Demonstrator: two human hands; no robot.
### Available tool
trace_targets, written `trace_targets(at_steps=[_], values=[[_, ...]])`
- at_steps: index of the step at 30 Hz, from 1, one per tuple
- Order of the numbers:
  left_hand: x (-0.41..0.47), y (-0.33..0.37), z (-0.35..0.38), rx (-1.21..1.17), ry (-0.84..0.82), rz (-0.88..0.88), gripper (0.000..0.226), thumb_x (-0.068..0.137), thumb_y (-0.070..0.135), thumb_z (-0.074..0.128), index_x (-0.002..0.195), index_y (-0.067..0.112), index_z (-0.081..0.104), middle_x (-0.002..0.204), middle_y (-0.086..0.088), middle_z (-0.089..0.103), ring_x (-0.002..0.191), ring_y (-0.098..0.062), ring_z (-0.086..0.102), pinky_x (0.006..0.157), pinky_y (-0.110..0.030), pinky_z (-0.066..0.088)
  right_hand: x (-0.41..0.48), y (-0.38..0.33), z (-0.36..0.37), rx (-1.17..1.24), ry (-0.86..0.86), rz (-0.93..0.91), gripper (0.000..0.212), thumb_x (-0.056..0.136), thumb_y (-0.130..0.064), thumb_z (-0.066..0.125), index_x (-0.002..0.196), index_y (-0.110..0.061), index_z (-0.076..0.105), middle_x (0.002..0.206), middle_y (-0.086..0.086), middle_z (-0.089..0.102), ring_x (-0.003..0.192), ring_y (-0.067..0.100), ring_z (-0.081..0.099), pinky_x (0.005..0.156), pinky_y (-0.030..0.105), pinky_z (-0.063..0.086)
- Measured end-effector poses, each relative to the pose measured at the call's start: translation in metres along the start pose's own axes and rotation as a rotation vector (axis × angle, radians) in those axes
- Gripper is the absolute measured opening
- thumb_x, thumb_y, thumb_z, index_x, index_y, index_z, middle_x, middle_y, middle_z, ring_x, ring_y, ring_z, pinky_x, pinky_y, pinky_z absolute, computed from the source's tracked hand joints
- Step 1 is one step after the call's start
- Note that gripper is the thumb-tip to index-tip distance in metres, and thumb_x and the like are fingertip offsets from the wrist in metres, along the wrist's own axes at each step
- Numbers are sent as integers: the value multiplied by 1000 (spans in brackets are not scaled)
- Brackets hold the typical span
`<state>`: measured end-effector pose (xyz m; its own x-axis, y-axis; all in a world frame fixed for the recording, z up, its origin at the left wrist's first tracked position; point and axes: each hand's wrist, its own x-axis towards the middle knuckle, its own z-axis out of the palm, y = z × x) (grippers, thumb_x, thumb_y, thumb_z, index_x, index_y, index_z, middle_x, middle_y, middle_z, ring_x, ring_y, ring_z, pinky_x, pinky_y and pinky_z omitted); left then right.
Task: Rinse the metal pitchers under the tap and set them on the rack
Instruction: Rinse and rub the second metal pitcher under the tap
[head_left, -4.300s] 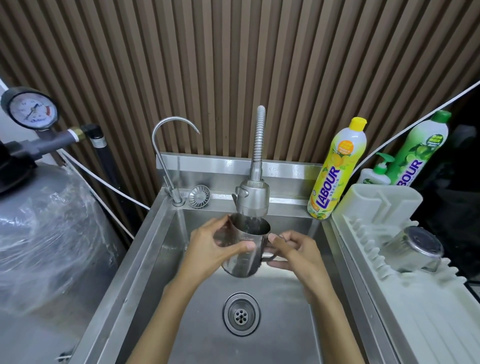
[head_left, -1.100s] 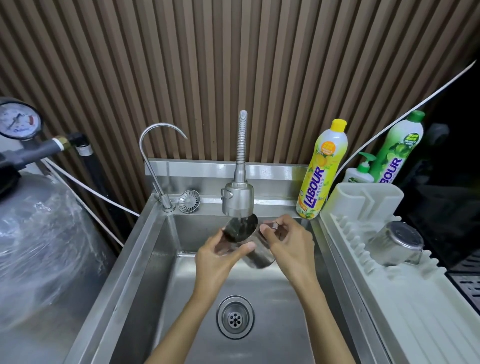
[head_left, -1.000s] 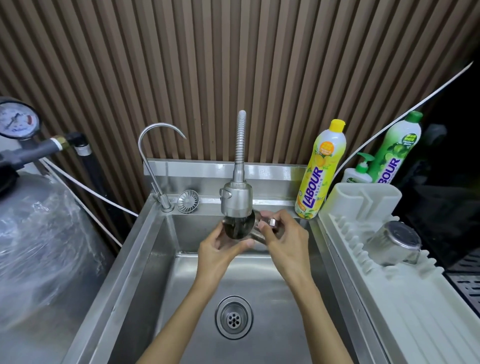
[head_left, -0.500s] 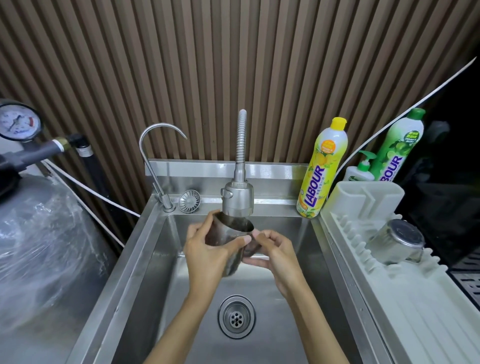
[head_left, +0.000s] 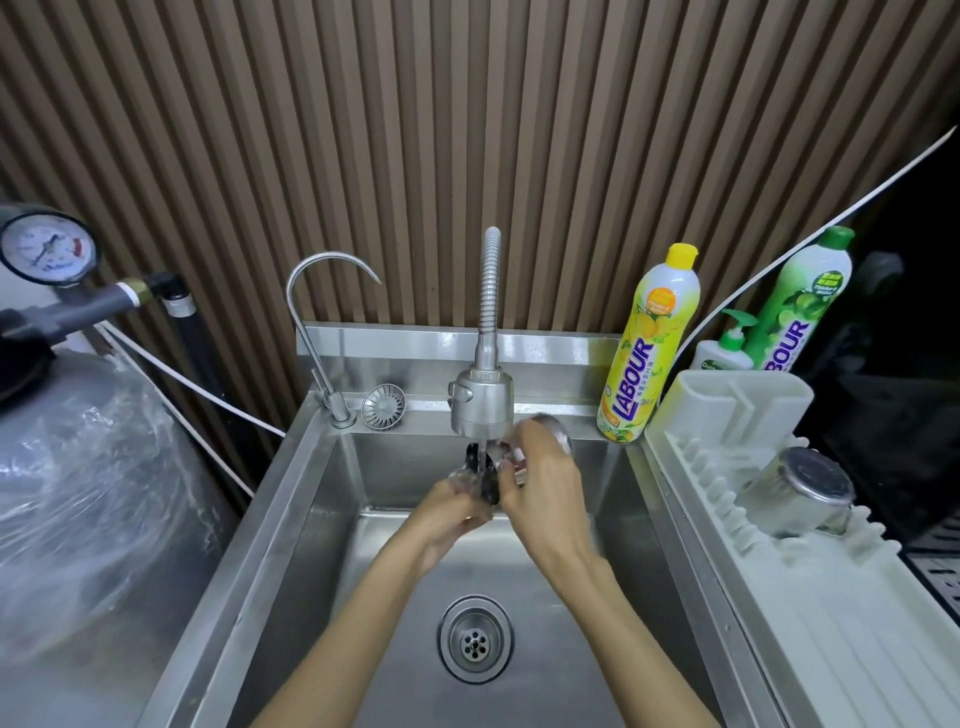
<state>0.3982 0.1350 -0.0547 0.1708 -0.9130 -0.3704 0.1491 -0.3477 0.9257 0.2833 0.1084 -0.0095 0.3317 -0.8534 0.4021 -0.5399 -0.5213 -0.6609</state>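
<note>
A metal pitcher (head_left: 550, 434) lies on its side right under the spray head of the tap (head_left: 482, 402), its dark mouth turned left, and it is blurred by motion. My right hand (head_left: 540, 486) wraps over its body from above. My left hand (head_left: 451, 506) is at its mouth, fingers on the rim. Water runs from the tap onto the pitcher. A second metal pitcher (head_left: 797, 491) rests tilted on the white rack (head_left: 831, 623) to the right of the sink.
The steel sink (head_left: 644, 545) has a drain (head_left: 475, 638) in the middle of its floor. A thin gooseneck tap (head_left: 317, 332) and a strainer (head_left: 383, 406) sit at the back left. Yellow (head_left: 647, 348) and green (head_left: 800, 306) soap bottles stand behind the rack. A wrapped tank (head_left: 93, 493) is on the left.
The pitcher has gone from upright under the tap to lying on its side, shifted right and back. My right hand moved on top of it; my left hand dropped to its mouth.
</note>
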Motion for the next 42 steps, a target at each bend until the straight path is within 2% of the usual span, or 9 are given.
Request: trace_targets(at_steps=[3,13,19,22,28,32,35,39,42], values=[[15,-3,6,80,114,-54,35,86,-12,37,64,11,51,39,5,49,39,-7,42,41,-19,34,10,-1,8,-102,-20,-148,19,77,9,51,93,3,58,108,19,61,103,37,56,77,37,48],[20,-19,15,226,115,-187,36,93,9,36,58,11,45,34,4,48,27,-5,37,35,-14,30,10,10,21,-175,34,-379,23,56,15,60,75,1,61,82,19,61,82,29,55,67,48,55],[22,-13,14,116,126,-135,9,91,9,51,90,9,59,69,-1,64,60,-7,57,49,-16,43,13,39,22,-32,-23,-136,12,76,8,60,85,0,60,100,12,60,93,27,56,77,33,48],[21,-13,10,55,37,-74,48,77,0,67,121,11,51,109,-4,62,103,-18,58,74,-24,46,9,51,12,287,19,170,17,78,0,67,76,-11,55,105,2,63,97,19,60,84,29,50],[-2,-26,16,19,218,267,68,63,20,81,122,16,49,108,1,65,100,-16,62,77,-18,49,-21,56,8,980,-65,478,27,82,2,62,67,-10,43,122,5,64,114,24,59,97,41,47],[-16,-29,11,209,321,493,78,64,24,82,126,44,40,116,21,58,106,13,53,91,-8,40,-30,53,9,1252,-142,576,26,85,-2,58,67,-10,41,125,14,61,108,30,60,98,40,48],[-29,-21,6,287,401,584,79,58,37,81,118,53,33,115,31,47,108,19,46,91,-3,35,-32,49,6,1228,-202,586,22,80,-12,63,68,-9,44,109,17,65,98,30,62,96,43,50],[-38,-19,6,438,534,553,91,51,67,67,130,25,50,101,10,52,104,-12,54,89,-26,47,-24,36,-7,965,-193,609,17,87,-13,62,76,-4,52,79,12,69,77,22,67,73,37,60],[-46,-20,16,468,582,463,83,51,77,62,116,25,59,91,7,58,88,-6,59,78,-14,47,-15,28,-20,678,-190,647,18,84,-20,67,77,-7,56,78,8,70,66,10,69,58,35,60]])
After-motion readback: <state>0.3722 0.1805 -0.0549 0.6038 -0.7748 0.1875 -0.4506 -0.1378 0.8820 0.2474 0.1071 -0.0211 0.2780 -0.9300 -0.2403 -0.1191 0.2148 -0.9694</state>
